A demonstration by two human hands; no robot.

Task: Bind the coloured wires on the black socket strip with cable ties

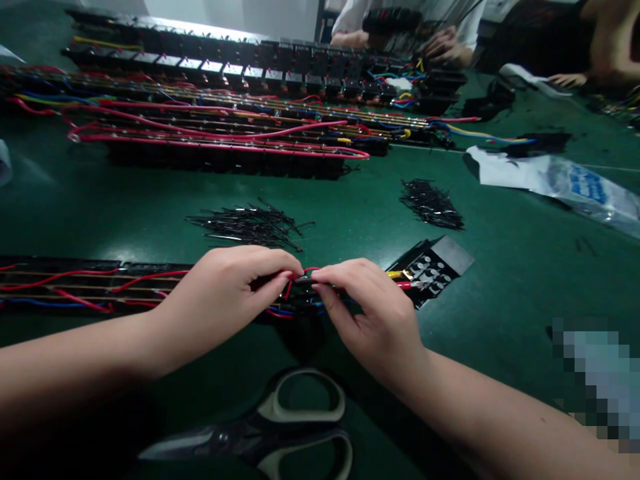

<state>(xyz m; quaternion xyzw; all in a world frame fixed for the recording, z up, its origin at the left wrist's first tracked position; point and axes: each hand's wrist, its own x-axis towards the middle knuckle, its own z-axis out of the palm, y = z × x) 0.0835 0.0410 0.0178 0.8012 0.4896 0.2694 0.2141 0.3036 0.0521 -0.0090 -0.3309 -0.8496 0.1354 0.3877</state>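
Observation:
My left hand is closed in a pinch over a long black wiring assembly laced with red, blue and tan wires. Facing it, my right hand also pinches, its fingertips a small gap away. A thin dark strip spans that gap; its kind is too small to tell. Red wire shows right beside the left fingertips. To the right, yellow and red leads run to a black connector block with several metal contacts. Scissors with pale-rimmed handles lie below my hands, blades pointing left.
Two piles of black cable ties, a left pile and a right pile, lie beyond my hands. Further back stretch more wired assemblies. A plastic bag is at right. Another person's hands work across the green table.

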